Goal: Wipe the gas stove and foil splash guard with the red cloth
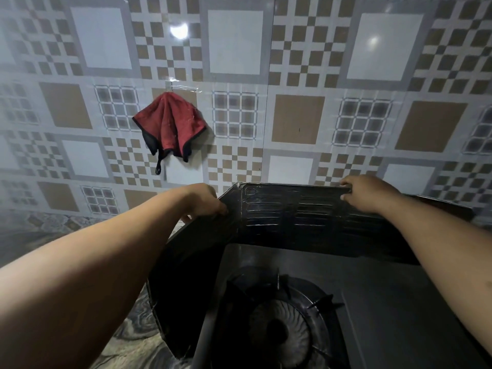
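Note:
The red cloth (170, 123), edged in black, hangs on the tiled wall above and to the left of the stove. A dark folded foil splash guard (292, 217) stands around the back and left side of the gas stove (372, 302). My left hand (205, 201) grips the guard's top edge at its left fold. My right hand (367, 193) grips the top edge further right. The burner and its pan support (282, 326) sit low in the middle of the view, in shadow.
A patterned tiled wall (298, 121) rises directly behind the stove. A marbled countertop (133, 342) shows to the left of the stove. Clear tape (183, 87) holds the cloth's hanger to the wall.

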